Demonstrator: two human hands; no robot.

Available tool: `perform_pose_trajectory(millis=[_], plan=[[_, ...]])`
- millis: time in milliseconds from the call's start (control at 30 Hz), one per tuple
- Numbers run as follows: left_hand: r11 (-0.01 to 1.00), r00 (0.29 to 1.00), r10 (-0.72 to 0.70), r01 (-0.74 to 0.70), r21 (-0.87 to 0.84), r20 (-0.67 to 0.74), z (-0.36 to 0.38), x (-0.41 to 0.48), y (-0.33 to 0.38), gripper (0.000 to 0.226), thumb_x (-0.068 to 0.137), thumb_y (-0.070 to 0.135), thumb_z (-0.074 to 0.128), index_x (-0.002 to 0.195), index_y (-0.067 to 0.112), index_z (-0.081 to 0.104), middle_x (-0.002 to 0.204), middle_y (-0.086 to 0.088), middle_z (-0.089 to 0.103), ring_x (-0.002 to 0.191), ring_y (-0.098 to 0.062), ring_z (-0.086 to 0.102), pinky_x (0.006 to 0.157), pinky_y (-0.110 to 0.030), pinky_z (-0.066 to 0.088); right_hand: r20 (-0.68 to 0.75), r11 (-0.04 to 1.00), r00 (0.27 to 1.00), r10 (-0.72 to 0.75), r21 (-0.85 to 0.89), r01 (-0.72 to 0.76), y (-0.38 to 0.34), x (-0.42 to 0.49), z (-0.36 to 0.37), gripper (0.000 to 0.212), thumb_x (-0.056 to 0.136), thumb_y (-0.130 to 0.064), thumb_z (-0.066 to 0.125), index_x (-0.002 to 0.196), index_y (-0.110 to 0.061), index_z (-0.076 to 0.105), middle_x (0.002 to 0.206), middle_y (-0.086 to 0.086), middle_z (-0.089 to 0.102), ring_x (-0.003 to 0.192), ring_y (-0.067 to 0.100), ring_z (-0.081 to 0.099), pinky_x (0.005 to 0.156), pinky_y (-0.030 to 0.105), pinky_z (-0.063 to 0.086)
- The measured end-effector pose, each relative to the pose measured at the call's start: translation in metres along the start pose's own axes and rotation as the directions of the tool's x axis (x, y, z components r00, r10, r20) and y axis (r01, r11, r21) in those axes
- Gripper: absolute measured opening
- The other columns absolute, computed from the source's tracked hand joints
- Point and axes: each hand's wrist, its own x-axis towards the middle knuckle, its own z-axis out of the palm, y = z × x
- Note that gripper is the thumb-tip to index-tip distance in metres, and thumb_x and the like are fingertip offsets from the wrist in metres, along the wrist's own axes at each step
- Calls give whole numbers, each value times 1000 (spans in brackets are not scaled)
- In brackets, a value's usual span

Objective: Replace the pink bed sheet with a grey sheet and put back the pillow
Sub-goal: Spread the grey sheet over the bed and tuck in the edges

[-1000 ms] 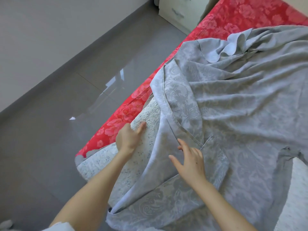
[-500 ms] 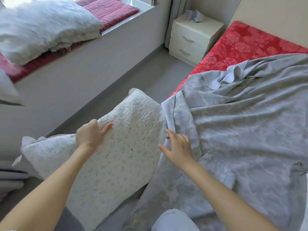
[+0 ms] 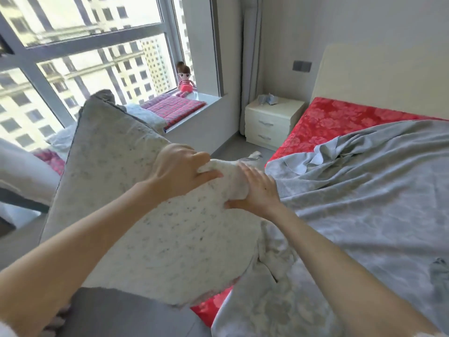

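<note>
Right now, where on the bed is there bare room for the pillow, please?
Free: the red floral strip between headboard and grey sheet; also the sheet's flat middle. Crowded: near corner, where left hand and right hand grip the pillow.

The bed [image 3: 323,152] wears a red floral cover [image 3: 340,122], bare along its head end and window-side edge. A grey sheet [image 3: 364,203] lies crumpled directly on that cover and spreads over most of the bed. One corner is folded back near the bare red strip, and the near edge hangs off the bed's side toward the floor [image 3: 116,312]. Beside the bed's head a nightstand [image 3: 272,122] carries a crumpled grey cloth [image 3: 267,99]. Beyond it, away from the bed, a window ledge [image 3: 199,132] carries a red checked mat [image 3: 173,107], a doll [image 3: 185,80] and white bedding [image 3: 143,115].
</note>
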Motion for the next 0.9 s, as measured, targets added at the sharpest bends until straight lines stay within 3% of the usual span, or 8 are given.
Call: perform_pose_trajectory(millis=[67, 133, 233, 300, 467, 633, 767, 900], plan=[[996, 996, 89, -89, -13, -27, -16, 37, 24, 53, 84, 54, 50, 50, 14, 50, 39, 0, 38, 35, -24, 40, 41, -23, 37, 28, 997, 999, -22, 73, 20, 10, -8, -33, 125, 47, -75, 72, 149, -34, 13, 153, -7, 26, 143, 17, 19, 115, 48, 13], [984, 982, 176, -178, -27, -70, -28, 71, 52, 53, 87, 54, 46, 52, 14, 55, 41, 1, 39, 38, -22, 42, 45, -19, 35, 50, 977, 999, -5, 214, -6, 28, -26, -67, 111, 48, -68, 77, 142, -40, 26, 137, -12, 46, 133, 14, 33, 114, 47, 10], [966, 961, 244, -252, -50, -126, -37, 117, 98, 61, 91, 58, 38, 52, 15, 56, 41, 1, 37, 39, -21, 43, 49, -19, 33, -12, 895, 993, 118, 433, -101, 66, -66, -113, 72, 46, -61, 80, 109, -48, 48, 100, -22, 60, 104, 9, 54, 102, 39, 37], [958, 954, 269, -280, -66, -133, -38, 148, 133, 64, 90, 63, 35, 51, 15, 53, 43, 5, 31, 40, -19, 40, 48, -21, 34, -69, 832, 971, 231, 531, -160, 95, -98, -144, 56, 48, -54, 82, 95, -42, 53, 95, -17, 63, 94, 10, 58, 87, 42, 49], [908, 928, 317, -356, -219, -195, -27, 205, 245, 47, 82, 56, 49, 52, 21, 42, 42, 7, 31, 41, -16, 32, 50, -19, 26, -196, 770, 896, 398, 602, -210, 165, -201, -224, 45, 64, -28, 86, 97, -28, 56, 98, -17, 60, 88, 6, 57, 68, 19, 46], [830, 936, 295, -351, -434, -193, 13, 225, 381, 51, 86, 63, 39, 53, 24, 35, 45, 12, 33, 39, -13, 36, 43, -18, 28, -312, 804, 788, 531, 478, -352, 239, -329, -280, 46, 64, -38, 85, 96, -34, 51, 93, -20, 58, 86, -5, 56, 67, 19, 44], [711, 945, 285, -322, -626, -162, 54, 218, 505, 51, 87, 56, 43, 54, 17, 48, 44, 8, 39, 39, -14, 40, 43, -22, 32, -333, 761, 685, 648, 281, -584, 295, -433, -316, 57, 65, -47, 82, 112, -34, 52, 109, -2, 65, 103, 16, 61, 77, 32, 47], [605, 964, 243, -237, -760, -107, 72, 222, 622, 54, 86, 56, 42, 55, 13, 47, 42, 1, 44, 36, -17, 40, 40, -24, 30, -335, 651, 592, 733, 94, -753, 336, -516, -364, 68, 72, -46, 78, 130, -30, 46, 125, 3, 60, 116, 18, 56, 82, 34, 47]])
